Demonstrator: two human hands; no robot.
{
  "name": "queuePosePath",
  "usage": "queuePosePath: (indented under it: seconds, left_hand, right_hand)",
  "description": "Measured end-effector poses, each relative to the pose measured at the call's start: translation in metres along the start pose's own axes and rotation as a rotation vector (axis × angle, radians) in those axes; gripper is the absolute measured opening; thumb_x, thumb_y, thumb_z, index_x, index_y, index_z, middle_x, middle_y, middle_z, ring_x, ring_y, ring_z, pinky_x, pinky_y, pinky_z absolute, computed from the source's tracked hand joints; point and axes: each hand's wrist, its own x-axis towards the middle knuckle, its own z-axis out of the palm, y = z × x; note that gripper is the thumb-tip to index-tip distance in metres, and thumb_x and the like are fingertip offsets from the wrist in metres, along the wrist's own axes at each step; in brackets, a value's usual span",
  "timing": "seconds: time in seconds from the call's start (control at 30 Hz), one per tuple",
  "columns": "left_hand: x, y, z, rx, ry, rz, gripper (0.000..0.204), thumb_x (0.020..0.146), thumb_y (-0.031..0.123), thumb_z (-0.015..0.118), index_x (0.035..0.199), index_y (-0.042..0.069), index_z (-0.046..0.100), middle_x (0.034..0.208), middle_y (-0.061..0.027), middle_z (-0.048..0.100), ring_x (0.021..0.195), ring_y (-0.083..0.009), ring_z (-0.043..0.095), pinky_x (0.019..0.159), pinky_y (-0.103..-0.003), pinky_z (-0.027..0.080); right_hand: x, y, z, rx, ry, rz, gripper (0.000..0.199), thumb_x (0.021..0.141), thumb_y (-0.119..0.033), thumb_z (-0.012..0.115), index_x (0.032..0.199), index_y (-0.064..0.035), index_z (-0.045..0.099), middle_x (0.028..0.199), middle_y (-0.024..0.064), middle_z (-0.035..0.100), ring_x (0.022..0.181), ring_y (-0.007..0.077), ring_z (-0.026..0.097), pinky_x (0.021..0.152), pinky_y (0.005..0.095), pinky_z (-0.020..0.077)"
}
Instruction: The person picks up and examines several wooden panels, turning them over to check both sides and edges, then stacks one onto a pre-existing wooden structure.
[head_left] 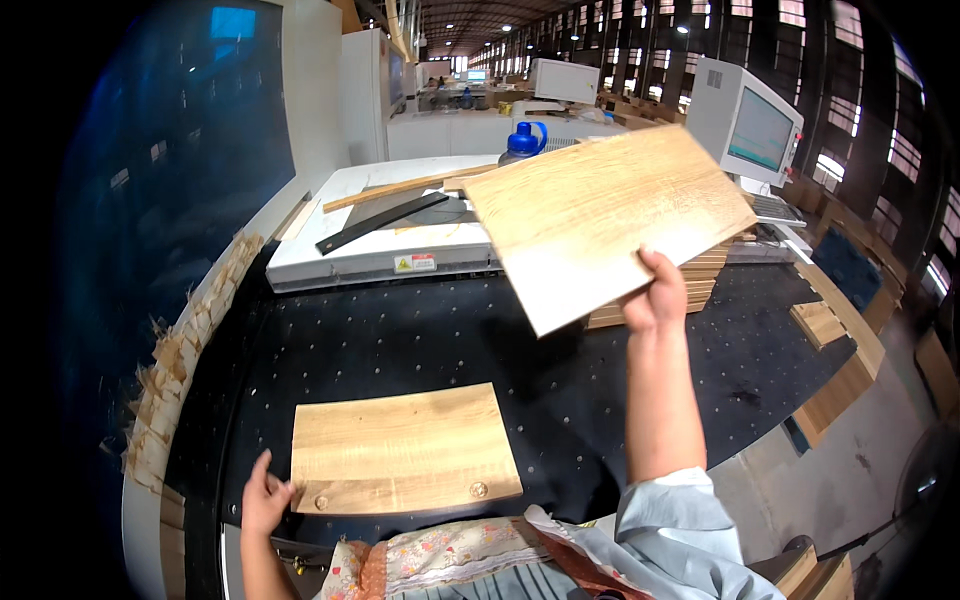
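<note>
My right hand [657, 293] grips a rectangular wood-grain board [610, 215] by its near edge, thumb on the upper face. That board is raised and tilted above a stack of similar boards [705, 285], hiding much of it. A second wood-grain board [400, 445] lies flat on the black table [380, 335], close to me, with two round holes along its near edge. My left hand [264, 498] is beside this board's left end, fingers apart, holding nothing; whether a fingertip touches the board I cannot tell.
A white machine ledge [300, 262] spans the far side, bearing a black bar [380, 224], wood strips and a blue-lidded bottle [522, 142]. At right stand a monitor [755, 125] and a small wood block [818, 324]. Ragged torn edging [180, 370] lines the left side.
</note>
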Motion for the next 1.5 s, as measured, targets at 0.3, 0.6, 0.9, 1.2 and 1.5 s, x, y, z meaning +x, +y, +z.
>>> queuePosePath:
  seconds: [0.3, 0.6, 0.9, 1.2, 1.5]
  left_hand:
    - [0.041, 0.165, 0.100, -1.236, -0.539, 0.200, 0.067, 0.088, 0.035, 0.053, 0.136, -0.001, 0.024, 0.131, -0.0183, 0.040, 0.119, -0.0262, 0.043, 0.092, -0.036, 0.041]
    - [0.049, 0.137, 0.089, -1.540, -0.518, -0.100, 0.046, 0.084, 0.006, 0.054, 0.126, -0.002, 0.035, 0.116, -0.0181, 0.052, 0.104, -0.0283, 0.056, 0.086, -0.041, 0.051]
    - [0.087, 0.122, 0.073, -1.450, -0.619, -0.106, 0.046, 0.085, 0.008, 0.055, 0.125, -0.003, 0.036, 0.115, -0.0183, 0.053, 0.103, -0.0273, 0.057, 0.084, -0.040, 0.053]
    - [0.107, 0.072, 0.053, -1.492, -0.703, -0.116, 0.045, 0.086, 0.010, 0.054, 0.126, -0.001, 0.037, 0.114, -0.0168, 0.054, 0.103, -0.0261, 0.058, 0.085, -0.039, 0.051]
    - [0.119, 0.033, 0.055, -1.555, -0.787, -0.071, 0.048, 0.087, 0.014, 0.055, 0.129, 0.000, 0.035, 0.119, -0.0163, 0.052, 0.105, -0.0256, 0.056, 0.086, -0.038, 0.050]
  right_hand:
    - [-0.140, 0.128, 0.008, 0.141, -0.308, 0.195, 0.053, 0.082, -0.007, 0.057, 0.129, 0.0012, 0.035, 0.124, 0.0158, 0.048, 0.116, 0.0294, 0.046, 0.097, 0.0418, 0.0393]
    - [-0.160, 0.139, -0.021, 0.136, -0.216, 0.395, 0.054, 0.085, -0.026, 0.055, 0.131, -0.0028, 0.038, 0.132, 0.0124, 0.043, 0.123, 0.0305, 0.038, 0.104, 0.0460, 0.0269]
    - [-0.189, 0.156, -0.027, 0.194, -0.228, 0.429, 0.049, 0.087, -0.023, 0.053, 0.130, -0.0050, 0.040, 0.134, 0.0112, 0.042, 0.125, 0.0289, 0.037, 0.105, 0.0474, 0.0262]
    - [-0.215, 0.203, -0.013, 0.149, -0.099, 0.472, 0.049, 0.085, -0.019, 0.055, 0.130, -0.0060, 0.040, 0.134, 0.0114, 0.042, 0.124, 0.0296, 0.039, 0.103, 0.0487, 0.0294]
    - [-0.236, 0.229, -0.013, 0.147, -0.066, 0.537, 0.050, 0.083, -0.017, 0.057, 0.129, -0.0064, 0.041, 0.133, 0.0110, 0.044, 0.124, 0.0296, 0.039, 0.104, 0.0490, 0.0272]
